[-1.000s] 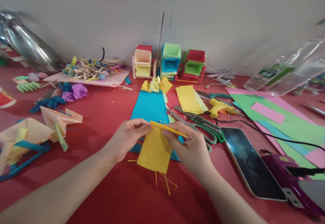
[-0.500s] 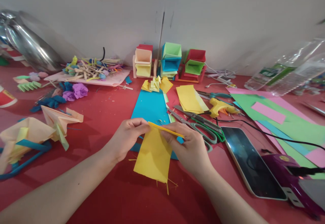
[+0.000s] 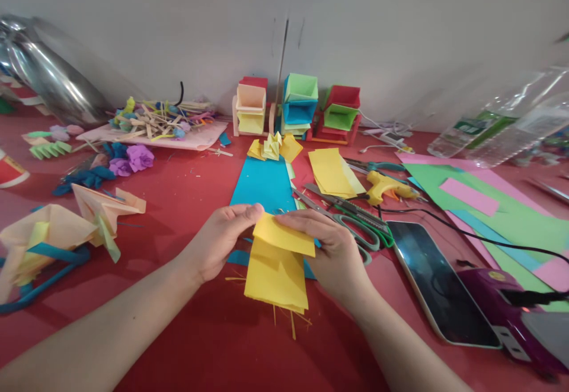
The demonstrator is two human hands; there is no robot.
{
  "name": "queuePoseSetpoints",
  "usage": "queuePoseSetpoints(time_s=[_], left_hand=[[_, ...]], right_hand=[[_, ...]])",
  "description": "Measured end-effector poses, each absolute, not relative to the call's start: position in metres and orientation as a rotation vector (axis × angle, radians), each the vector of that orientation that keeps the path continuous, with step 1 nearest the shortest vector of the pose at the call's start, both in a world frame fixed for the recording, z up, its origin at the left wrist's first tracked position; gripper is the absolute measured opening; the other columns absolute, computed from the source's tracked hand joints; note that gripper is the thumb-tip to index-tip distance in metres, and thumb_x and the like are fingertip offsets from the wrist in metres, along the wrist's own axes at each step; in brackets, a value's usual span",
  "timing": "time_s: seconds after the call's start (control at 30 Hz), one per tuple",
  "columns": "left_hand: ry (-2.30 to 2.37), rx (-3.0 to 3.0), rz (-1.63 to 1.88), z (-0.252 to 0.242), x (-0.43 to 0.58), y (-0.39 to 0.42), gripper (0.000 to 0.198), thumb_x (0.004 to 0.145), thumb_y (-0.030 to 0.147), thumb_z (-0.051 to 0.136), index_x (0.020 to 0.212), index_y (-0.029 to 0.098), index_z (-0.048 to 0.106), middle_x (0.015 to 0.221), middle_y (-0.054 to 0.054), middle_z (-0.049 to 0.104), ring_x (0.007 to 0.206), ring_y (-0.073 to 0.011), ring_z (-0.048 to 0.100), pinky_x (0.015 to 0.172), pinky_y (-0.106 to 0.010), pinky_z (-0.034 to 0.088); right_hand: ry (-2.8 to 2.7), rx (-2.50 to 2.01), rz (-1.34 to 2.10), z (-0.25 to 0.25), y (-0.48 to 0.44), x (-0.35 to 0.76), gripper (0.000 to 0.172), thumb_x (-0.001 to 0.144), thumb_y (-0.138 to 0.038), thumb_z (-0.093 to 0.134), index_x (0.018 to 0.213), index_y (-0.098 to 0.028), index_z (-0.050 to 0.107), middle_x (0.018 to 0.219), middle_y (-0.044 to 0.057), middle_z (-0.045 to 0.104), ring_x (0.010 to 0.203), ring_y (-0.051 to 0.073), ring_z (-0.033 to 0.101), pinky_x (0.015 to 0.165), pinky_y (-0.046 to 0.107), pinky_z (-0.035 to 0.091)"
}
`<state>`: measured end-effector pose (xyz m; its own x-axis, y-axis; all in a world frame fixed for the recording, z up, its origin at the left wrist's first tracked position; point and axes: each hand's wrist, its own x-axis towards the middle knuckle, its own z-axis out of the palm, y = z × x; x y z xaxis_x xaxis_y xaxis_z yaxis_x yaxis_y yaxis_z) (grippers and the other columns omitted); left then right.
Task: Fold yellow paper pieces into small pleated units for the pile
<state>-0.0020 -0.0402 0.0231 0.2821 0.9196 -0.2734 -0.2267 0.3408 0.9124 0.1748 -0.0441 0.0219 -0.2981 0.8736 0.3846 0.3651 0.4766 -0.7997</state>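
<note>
hands [image 3: 222,238] [image 3: 333,247] hold a folded yellow paper [image 3: 278,279] near the blue sheet [image 3: 262,181]

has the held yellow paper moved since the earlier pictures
Yes, the held yellow paper has swung slightly right at its lower end, toward the unmoved phone.

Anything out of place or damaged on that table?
Minor litter only: thin yellow strips lie scattered on the red table, showing just below the held yellow paper. They look like stray offcuts, loose rather than grouped like the other materials. No spill or obvious damage stands out.
</note>
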Motion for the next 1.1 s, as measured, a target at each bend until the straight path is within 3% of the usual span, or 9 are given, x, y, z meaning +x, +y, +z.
queuePoseSetpoints(time_s=[0.2, 0.33, 0.5, 0.6, 0.83, 1.1], left_hand=[[1.169, 1.268, 1.032, 0.023, -0.006, -0.039, 0.020, 0.076, 0.036, 0.060, 0.081, 0.017, 0.065, 0.074, -0.002, 0.066, 0.069, -0.0141, 0.058, 0.063, -0.024, 0.045], [1.294, 1.497, 1.058, 0.026, -0.006, -0.044, 0.019, 0.078, 0.035, 0.057, 0.082, 0.019, 0.067, 0.076, -0.002, 0.067, 0.071, -0.0154, 0.059, 0.062, -0.023, 0.045], [1.297, 1.614, 0.981, 0.027, -0.002, -0.051, 0.021, 0.079, 0.037, 0.054, 0.081, 0.021, 0.068, 0.074, -0.001, 0.067, 0.065, -0.0147, 0.057, 0.056, -0.023, 0.042], [1.258, 1.595, 0.975, 0.027, -0.001, -0.052, 0.020, 0.078, 0.036, 0.055, 0.078, 0.021, 0.068, 0.073, -0.001, 0.067, 0.064, -0.0150, 0.057, 0.056, -0.023, 0.042], [1.165, 1.459, 0.967, 0.025, -0.001, -0.050, 0.017, 0.078, 0.033, 0.057, 0.070, 0.019, 0.064, 0.063, 0.002, 0.058, 0.060, -0.0113, 0.051, 0.056, -0.021, 0.041], [0.974, 1.194, 0.768, 0.021, 0.000, -0.045, 0.023, 0.076, 0.037, 0.059, 0.086, 0.018, 0.066, 0.073, -0.004, 0.067, 0.068, -0.0160, 0.061, 0.061, -0.025, 0.047]], right_hand=[[-1.791, -1.028, 0.860, 0.020, -0.041, 0.176, 0.043, 0.076, -0.002, 0.041, 0.099, -0.027, 0.068, 0.103, 0.000, 0.066, 0.098, 0.015, 0.060, 0.084, 0.028, 0.048], [-1.590, -1.163, 0.906, 0.024, -0.041, 0.177, 0.028, 0.082, -0.016, 0.046, 0.097, -0.023, 0.068, 0.099, 0.002, 0.068, 0.094, 0.017, 0.061, 0.085, 0.034, 0.048], [-1.773, -1.205, 0.802, 0.029, -0.044, 0.173, 0.012, 0.077, -0.029, 0.060, 0.081, -0.021, 0.068, 0.084, 0.003, 0.069, 0.080, 0.017, 0.062, 0.071, 0.029, 0.049], [-1.832, -1.203, 0.795, 0.030, -0.045, 0.171, 0.014, 0.080, -0.028, 0.055, 0.073, -0.021, 0.065, 0.073, 0.001, 0.067, 0.068, 0.015, 0.060, 0.064, 0.027, 0.048], [-1.827, -1.210, 0.878, 0.032, -0.047, 0.170, 0.014, 0.080, -0.025, 0.055, 0.070, -0.019, 0.062, 0.071, 0.000, 0.064, 0.068, 0.013, 0.058, 0.064, 0.024, 0.046], [-1.626, -1.296, 1.075, 0.026, -0.043, 0.173, 0.022, 0.077, -0.037, 0.059, 0.071, -0.016, 0.062, 0.065, 0.000, 0.062, 0.058, 0.011, 0.055, 0.049, 0.021, 0.043]])
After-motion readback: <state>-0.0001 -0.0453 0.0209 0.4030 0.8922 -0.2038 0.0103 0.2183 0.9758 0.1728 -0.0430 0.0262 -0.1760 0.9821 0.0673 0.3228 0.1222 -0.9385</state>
